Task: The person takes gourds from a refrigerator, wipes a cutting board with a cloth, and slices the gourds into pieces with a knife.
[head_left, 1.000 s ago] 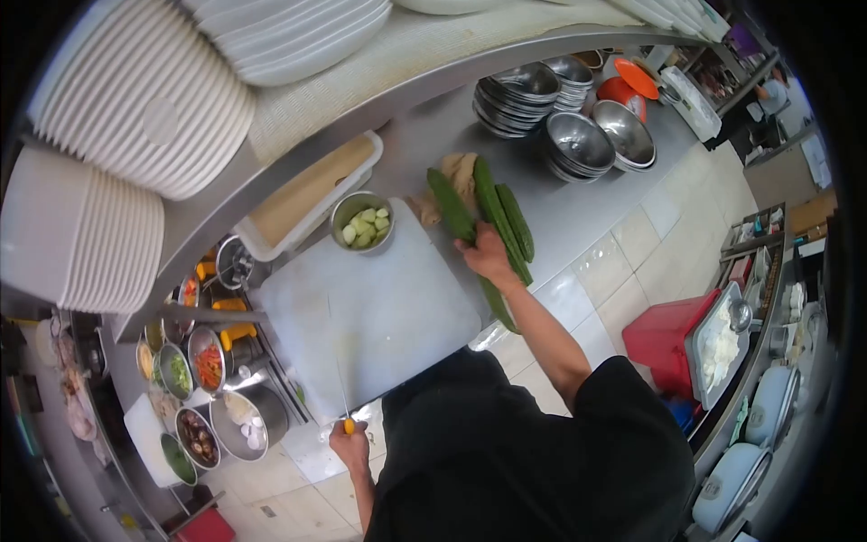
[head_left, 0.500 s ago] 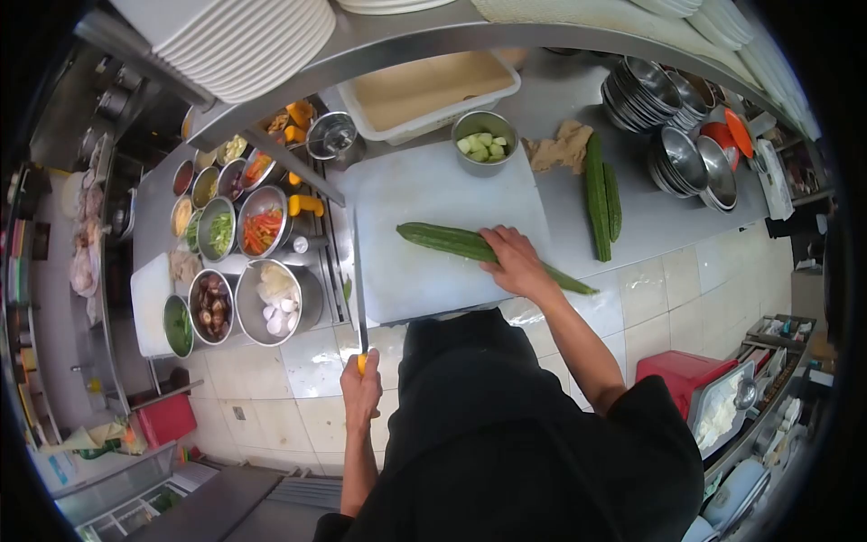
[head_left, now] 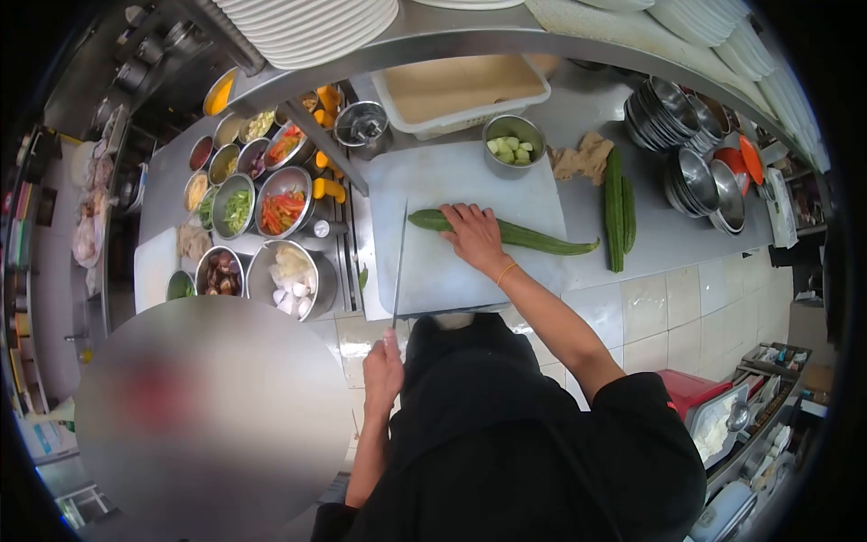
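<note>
A long green ridged gourd (head_left: 542, 238) lies across the white cutting board (head_left: 442, 280). My right hand (head_left: 474, 237) holds it down near its left end, fingers wrapped over the top. My left hand (head_left: 383, 369) grips the handle of a long knife (head_left: 400, 262). The blade points away from me over the board's left part, left of the gourd's tip. At the board's back right stands a metal bowl (head_left: 514, 129) of pale green chunks. Two more gourds (head_left: 615, 212) lie side by side on the counter to the right, by a brown cloth (head_left: 582, 159).
Bowls of cut vegetables (head_left: 283, 200) and a pot of white pieces (head_left: 318, 285) stand left. Behind the board is a white tub (head_left: 461, 122). Stacked metal bowls (head_left: 691, 181) stand right; plates (head_left: 307, 27) sit on the overhead shelf. A blurred patch covers the lower left.
One gourd has come from the counter onto the board. My right hand has shifted along it toward its left end. The knife in my left hand now reaches over the board's left part.
</note>
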{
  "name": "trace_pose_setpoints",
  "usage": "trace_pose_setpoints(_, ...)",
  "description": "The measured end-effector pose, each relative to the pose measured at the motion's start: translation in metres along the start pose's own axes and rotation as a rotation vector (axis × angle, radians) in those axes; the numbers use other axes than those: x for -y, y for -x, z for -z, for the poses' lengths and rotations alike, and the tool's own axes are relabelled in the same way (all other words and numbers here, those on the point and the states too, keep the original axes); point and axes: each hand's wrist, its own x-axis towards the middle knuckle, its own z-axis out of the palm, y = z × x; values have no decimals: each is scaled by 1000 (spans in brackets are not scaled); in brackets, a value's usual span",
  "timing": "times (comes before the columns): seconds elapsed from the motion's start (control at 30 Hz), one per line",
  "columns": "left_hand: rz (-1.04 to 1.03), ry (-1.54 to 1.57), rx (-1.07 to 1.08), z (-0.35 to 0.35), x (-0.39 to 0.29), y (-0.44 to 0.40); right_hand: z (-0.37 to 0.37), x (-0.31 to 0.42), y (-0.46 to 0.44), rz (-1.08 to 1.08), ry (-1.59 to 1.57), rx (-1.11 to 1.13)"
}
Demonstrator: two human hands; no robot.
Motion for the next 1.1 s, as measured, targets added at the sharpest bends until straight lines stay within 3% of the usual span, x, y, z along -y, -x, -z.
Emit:
trace_pose_setpoints(0.17, -10, -141, 59, -4, -12, -12, -1, -5, 1, 32, 56, -43)
trace_pose_setpoints(0.27, 24, -150, 96, -12, 2, -20, -12, -4, -3, -42, 127, 111)
trace_pose_setpoints(0.47, -24, -127, 58, -16, 20, -32, -11, -7, 1, 13, 47, -15)
trace_pose_setpoints(0.5, -131, -286, 19, -15, 17, -33, -7, -4, 1, 1, 33, 0)
trace_pose_setpoints(0.63, -50, -231, 105, 1, -16, -26, 1, 1, 0, -24, 46, 59)
trace_pose_setpoints(0.83, -84, -248, 42, -17, -12, -35, -5, -3, -1, -6, -8, -14)
trace_pose_setpoints(0.93, -155, -304, 61, -19, 15, -54, 2, -2, -3, -35, -16, 111)
trace_pose_setpoints(1.1, -78, -167, 97, -28, 17, -72, -7, -3, 2, 12, -12, -27)
